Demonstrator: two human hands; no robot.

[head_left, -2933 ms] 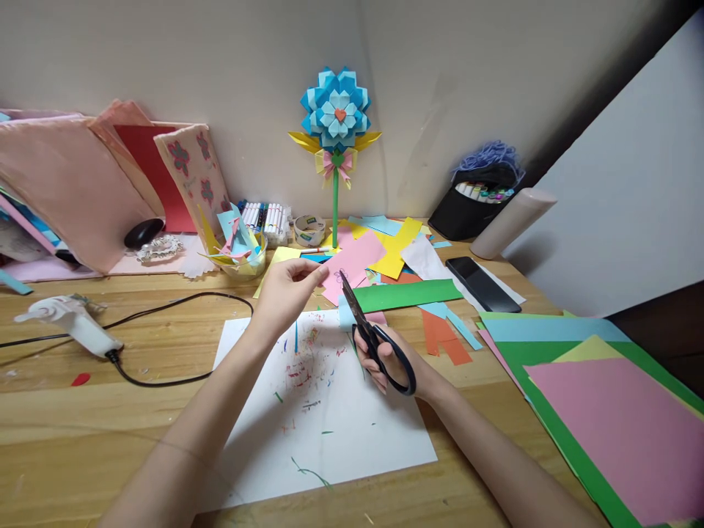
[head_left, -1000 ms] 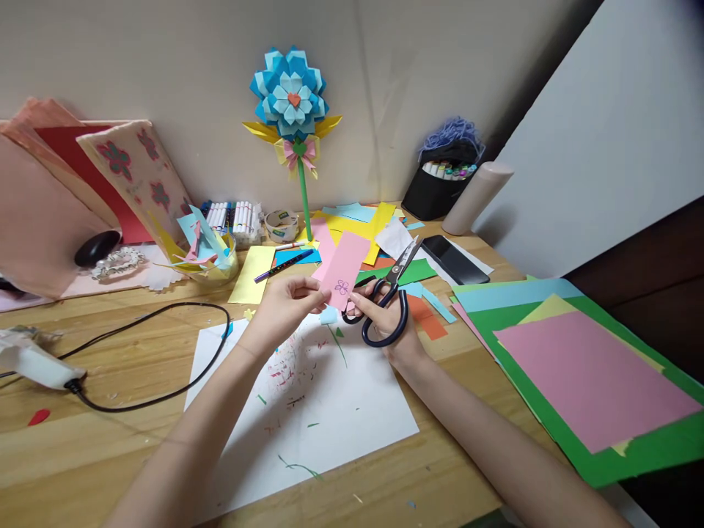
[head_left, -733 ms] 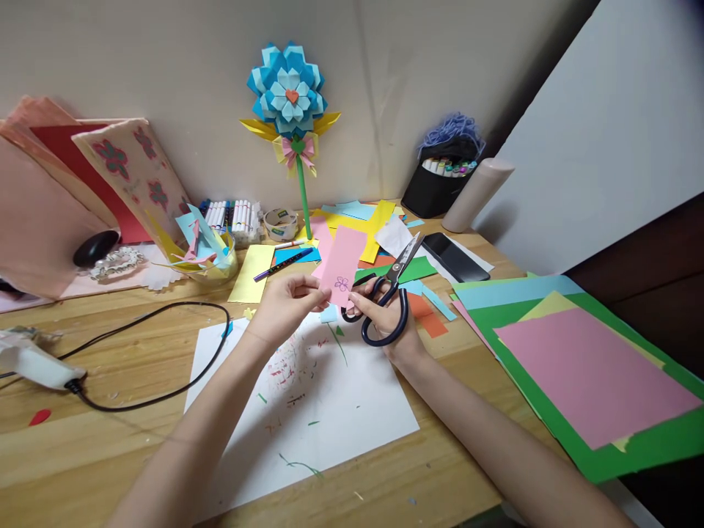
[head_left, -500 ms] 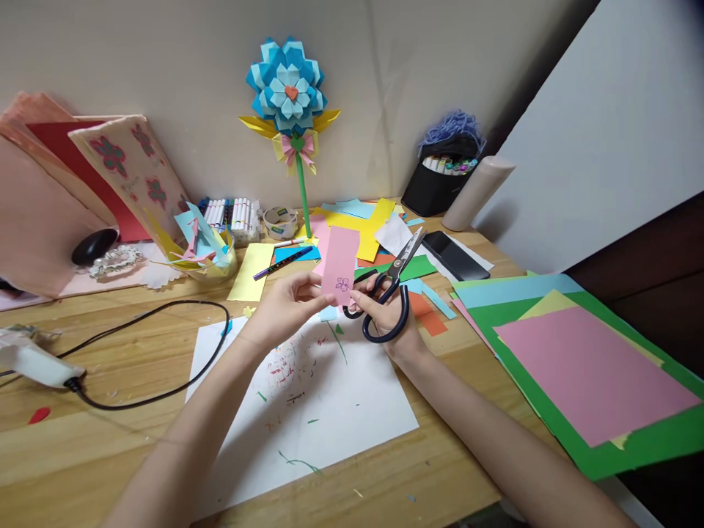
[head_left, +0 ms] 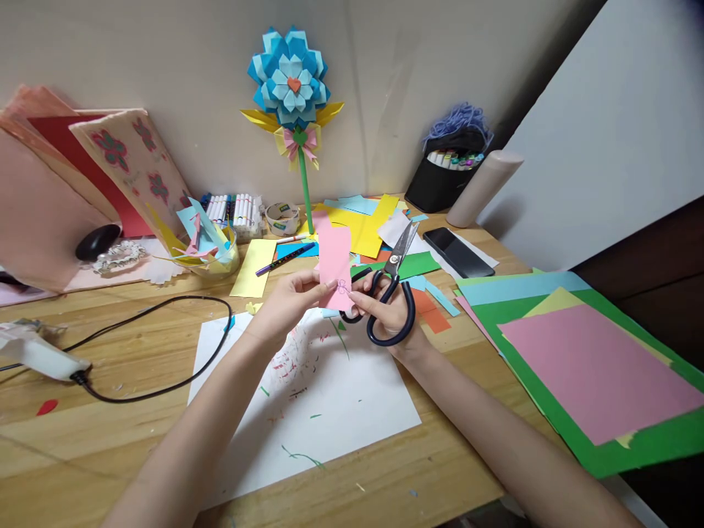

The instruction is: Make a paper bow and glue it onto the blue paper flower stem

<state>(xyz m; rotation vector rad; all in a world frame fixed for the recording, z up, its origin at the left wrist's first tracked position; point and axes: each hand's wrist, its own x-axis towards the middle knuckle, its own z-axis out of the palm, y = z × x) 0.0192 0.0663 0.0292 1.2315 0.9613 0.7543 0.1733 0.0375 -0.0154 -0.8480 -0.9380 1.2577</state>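
A pink paper strip (head_left: 335, 253) with a small flower drawn near its lower end is held up over the white sheet (head_left: 341, 411). My left hand (head_left: 290, 302) pinches its lower left edge, thumb in front. My right hand (head_left: 385, 312) grips black-handled scissors (head_left: 397, 260), their blades pointing up and away from the strip. The thumb and finger of that same hand also touch the strip's lower right edge. Marker strokes and green paper bits lie on the white sheet below.
Coloured paper scraps (head_left: 360, 224), a pen (head_left: 284, 259) and a phone (head_left: 458, 253) lie behind my hands. A blue paper flower (head_left: 291, 81) stands at the wall. Paper sheets (head_left: 599, 374) are stacked at right; a black cable (head_left: 159, 400) loops at left.
The pink strip has tilted slightly and my left thumb has moved onto it, beside the drawn flower. The scissors stay in my right hand. The view has shifted a little.
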